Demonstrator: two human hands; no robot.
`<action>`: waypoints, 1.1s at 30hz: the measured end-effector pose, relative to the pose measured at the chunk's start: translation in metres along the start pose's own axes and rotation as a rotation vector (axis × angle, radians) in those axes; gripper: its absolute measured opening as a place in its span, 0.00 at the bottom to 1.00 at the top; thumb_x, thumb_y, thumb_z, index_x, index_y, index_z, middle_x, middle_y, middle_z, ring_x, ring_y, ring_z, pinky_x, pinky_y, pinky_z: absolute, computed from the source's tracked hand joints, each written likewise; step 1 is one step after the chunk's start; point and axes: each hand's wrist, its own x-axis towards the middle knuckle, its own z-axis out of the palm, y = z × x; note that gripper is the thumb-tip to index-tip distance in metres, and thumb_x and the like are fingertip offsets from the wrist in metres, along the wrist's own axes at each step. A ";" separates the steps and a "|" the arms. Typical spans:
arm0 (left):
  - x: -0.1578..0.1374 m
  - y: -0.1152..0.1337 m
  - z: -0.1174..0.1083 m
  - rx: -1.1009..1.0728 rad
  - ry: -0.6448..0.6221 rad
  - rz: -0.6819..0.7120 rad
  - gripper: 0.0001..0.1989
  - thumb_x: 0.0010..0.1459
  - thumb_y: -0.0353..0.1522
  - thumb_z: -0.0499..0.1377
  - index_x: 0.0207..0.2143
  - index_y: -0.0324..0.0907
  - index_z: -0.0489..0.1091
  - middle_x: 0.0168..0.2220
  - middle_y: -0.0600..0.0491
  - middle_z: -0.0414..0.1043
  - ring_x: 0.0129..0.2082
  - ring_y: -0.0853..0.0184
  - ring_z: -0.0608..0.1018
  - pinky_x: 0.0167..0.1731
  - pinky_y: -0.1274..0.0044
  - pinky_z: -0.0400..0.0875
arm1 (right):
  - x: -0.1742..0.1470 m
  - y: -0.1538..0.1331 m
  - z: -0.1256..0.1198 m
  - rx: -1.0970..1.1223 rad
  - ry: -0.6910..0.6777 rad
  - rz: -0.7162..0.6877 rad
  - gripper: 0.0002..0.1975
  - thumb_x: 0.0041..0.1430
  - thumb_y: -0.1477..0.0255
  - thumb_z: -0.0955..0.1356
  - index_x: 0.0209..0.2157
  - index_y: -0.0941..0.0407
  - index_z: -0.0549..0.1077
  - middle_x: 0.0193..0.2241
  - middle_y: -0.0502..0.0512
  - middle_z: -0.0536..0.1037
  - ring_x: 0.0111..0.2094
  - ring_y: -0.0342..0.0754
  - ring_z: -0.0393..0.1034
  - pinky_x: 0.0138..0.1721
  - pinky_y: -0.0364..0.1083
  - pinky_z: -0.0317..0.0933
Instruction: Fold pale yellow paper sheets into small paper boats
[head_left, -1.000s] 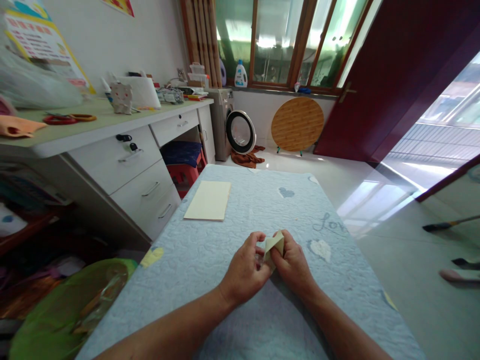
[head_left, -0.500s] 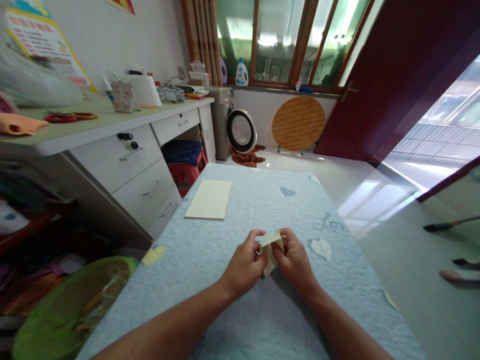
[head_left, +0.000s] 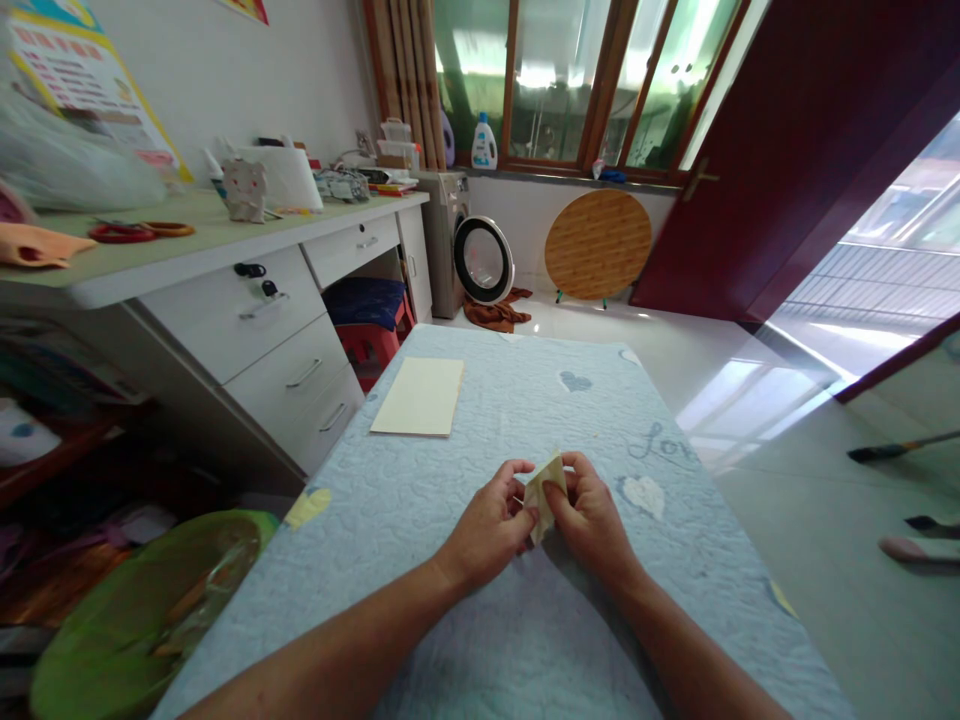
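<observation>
A small folded piece of cream paper [head_left: 545,497] is held between my two hands, just above the cloth-covered table. My left hand [head_left: 491,520] pinches its left side, the thumb on the near face. On the other side, my right hand [head_left: 592,515] grips the paper with its thumb pressed onto the front and its fingers behind. The fingertips behind the paper are partly hidden. Farther off to the left lies a flat stack of cream paper sheets [head_left: 418,397] on the light blue quilted cloth [head_left: 517,390].
Left of the table stands a white desk [head_left: 255,290] with drawers, bearing scissors [head_left: 139,231] and a paper roll [head_left: 289,180]. A green basin [head_left: 82,650] sits low at the left. Behind are a washing machine with its door [head_left: 484,260] open and a round wooden tabletop [head_left: 598,243].
The paper has tilted and its folded shape looks narrower, with its faces closer together. Both hands stay in nearly the same place, fingers shifting slightly.
</observation>
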 end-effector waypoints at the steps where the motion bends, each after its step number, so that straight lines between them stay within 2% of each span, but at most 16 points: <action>1: 0.000 0.001 0.000 -0.015 0.003 0.000 0.21 0.55 0.30 0.58 0.51 0.42 0.59 0.36 0.53 0.69 0.27 0.70 0.73 0.21 0.80 0.66 | 0.000 0.000 0.000 0.020 -0.024 0.015 0.09 0.61 0.65 0.64 0.40 0.53 0.63 0.21 0.44 0.72 0.20 0.44 0.67 0.22 0.41 0.56; 5: 0.001 0.005 -0.002 0.009 0.025 0.019 0.21 0.55 0.33 0.60 0.50 0.40 0.61 0.36 0.51 0.70 0.31 0.67 0.74 0.26 0.78 0.67 | -0.001 0.001 0.000 0.076 -0.081 0.066 0.14 0.59 0.66 0.65 0.45 0.54 0.62 0.22 0.45 0.74 0.21 0.45 0.68 0.22 0.41 0.58; 9: 0.000 0.008 -0.005 0.050 -0.011 0.032 0.24 0.52 0.33 0.63 0.52 0.41 0.63 0.40 0.49 0.71 0.33 0.68 0.73 0.29 0.78 0.66 | 0.000 0.006 -0.001 0.045 0.035 0.015 0.17 0.53 0.70 0.66 0.46 0.55 0.64 0.30 0.50 0.76 0.30 0.46 0.71 0.31 0.44 0.64; 11: -0.001 0.008 -0.007 0.071 -0.007 0.024 0.24 0.53 0.32 0.63 0.52 0.41 0.63 0.37 0.51 0.71 0.30 0.71 0.71 0.27 0.80 0.64 | 0.001 0.009 -0.001 0.030 0.078 -0.003 0.19 0.51 0.71 0.67 0.47 0.55 0.65 0.33 0.51 0.76 0.32 0.47 0.71 0.35 0.44 0.64; 16: 0.000 0.006 -0.009 0.102 0.003 0.010 0.18 0.54 0.33 0.62 0.48 0.41 0.66 0.33 0.55 0.68 0.25 0.74 0.67 0.25 0.81 0.61 | 0.003 0.010 0.000 0.108 0.074 0.004 0.21 0.49 0.72 0.68 0.47 0.55 0.65 0.34 0.51 0.75 0.33 0.47 0.71 0.35 0.44 0.65; 19: 0.001 0.005 -0.008 0.071 -0.016 0.023 0.18 0.54 0.33 0.63 0.47 0.41 0.67 0.34 0.54 0.68 0.28 0.73 0.69 0.26 0.80 0.63 | 0.004 0.007 0.000 0.112 0.049 0.040 0.14 0.46 0.73 0.68 0.38 0.56 0.69 0.30 0.51 0.75 0.31 0.47 0.69 0.32 0.43 0.63; 22: 0.001 0.005 -0.009 0.040 -0.025 0.040 0.20 0.51 0.31 0.64 0.48 0.40 0.67 0.36 0.53 0.69 0.31 0.71 0.72 0.29 0.79 0.66 | 0.005 0.004 0.000 0.134 -0.010 0.120 0.07 0.45 0.72 0.67 0.30 0.56 0.68 0.21 0.46 0.70 0.23 0.43 0.63 0.24 0.41 0.57; 25: 0.002 0.005 -0.011 0.016 -0.016 0.006 0.20 0.50 0.30 0.63 0.47 0.40 0.67 0.36 0.53 0.70 0.28 0.72 0.72 0.27 0.79 0.65 | 0.004 0.001 -0.002 0.177 -0.017 0.183 0.06 0.45 0.69 0.67 0.27 0.55 0.67 0.17 0.43 0.66 0.18 0.40 0.57 0.19 0.40 0.51; 28: 0.003 0.003 -0.012 0.055 0.004 -0.021 0.16 0.53 0.31 0.60 0.45 0.39 0.70 0.30 0.55 0.70 0.23 0.73 0.69 0.24 0.79 0.63 | 0.003 -0.003 -0.005 0.178 -0.016 0.207 0.06 0.45 0.68 0.68 0.25 0.55 0.68 0.15 0.44 0.66 0.16 0.39 0.55 0.18 0.39 0.49; 30: 0.003 0.004 -0.012 0.124 0.005 -0.002 0.12 0.54 0.31 0.59 0.41 0.38 0.73 0.28 0.55 0.71 0.24 0.72 0.70 0.26 0.78 0.64 | 0.003 -0.004 -0.006 0.171 -0.026 0.201 0.05 0.45 0.69 0.68 0.23 0.55 0.68 0.14 0.44 0.66 0.15 0.39 0.55 0.17 0.40 0.48; 33: 0.002 0.007 -0.012 0.231 0.012 0.052 0.09 0.56 0.31 0.59 0.38 0.38 0.76 0.32 0.51 0.75 0.32 0.66 0.75 0.34 0.76 0.67 | 0.004 -0.002 -0.006 0.165 -0.038 0.196 0.06 0.45 0.69 0.68 0.21 0.55 0.68 0.13 0.44 0.64 0.15 0.39 0.54 0.17 0.40 0.47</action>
